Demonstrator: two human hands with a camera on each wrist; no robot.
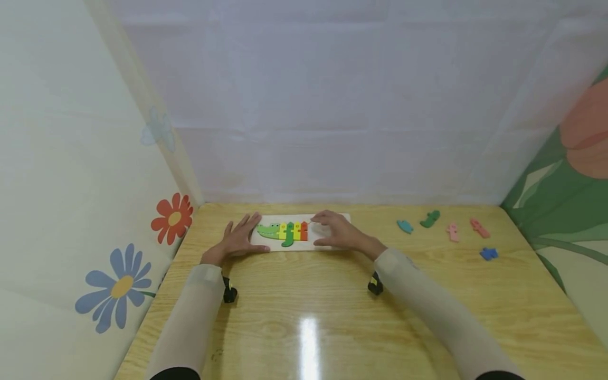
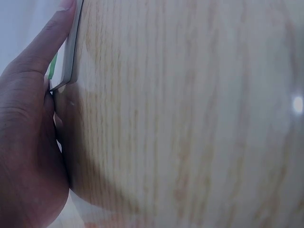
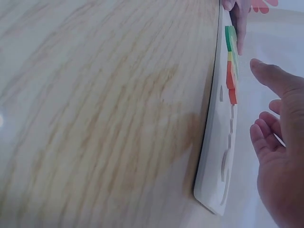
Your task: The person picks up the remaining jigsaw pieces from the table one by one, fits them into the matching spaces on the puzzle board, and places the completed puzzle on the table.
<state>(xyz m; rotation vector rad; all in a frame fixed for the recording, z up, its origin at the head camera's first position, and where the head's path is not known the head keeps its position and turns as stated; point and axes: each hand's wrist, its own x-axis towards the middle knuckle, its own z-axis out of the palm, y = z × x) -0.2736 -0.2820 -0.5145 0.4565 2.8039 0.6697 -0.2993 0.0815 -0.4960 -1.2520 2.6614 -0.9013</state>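
Note:
A white wooden puzzle board (image 1: 266, 218) lies near the back of the table. Its left part carries a green crocodile head (image 1: 269, 231), followed by yellow, green and orange-red body pieces (image 1: 304, 231). My left hand (image 1: 238, 240) rests spread at the board's left end, its thumb along the front edge; the left wrist view shows that thumb against the edge. Over the right end is my right hand (image 1: 339, 232), thumb and fingers apart. In the right wrist view, nothing shows between those fingers, and shallow recesses (image 3: 224, 166) mark the board beside the hand.
Several loose puzzle pieces lie to the right: a teal one (image 1: 405, 226), a dark green one (image 1: 430, 218), a pink one (image 1: 453, 231), a red-pink one (image 1: 480, 228) and a blue one (image 1: 488, 254). A pale cloth wall (image 1: 304, 105) stands behind the table.

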